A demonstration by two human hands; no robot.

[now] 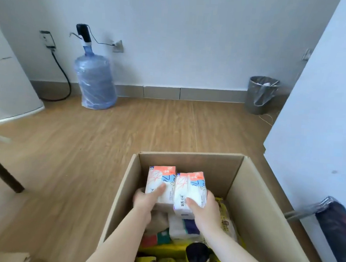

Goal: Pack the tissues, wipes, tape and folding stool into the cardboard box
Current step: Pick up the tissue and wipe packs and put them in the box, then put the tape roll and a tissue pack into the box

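Note:
An open cardboard box (251, 200) stands on the wooden floor in front of me. Both my hands are inside it, each holding a tissue pack side by side. My left hand (146, 201) grips the left tissue pack (162, 180), white with orange and blue print. My right hand (204, 209) grips the right tissue pack (190, 189) of the same design. Beneath them lie a white and purple pack (184, 226), yellow packages (226, 217) and a dark round item (197, 253). The tape and stool cannot be identified.
A blue water jug with a pump (95, 79) stands at the far wall left. A grey bin (261, 94) sits at the right. A white cabinet (319, 111) flanks the box on the right, with a dark object (336, 228) beside it. A white appliance (9, 84) stands left.

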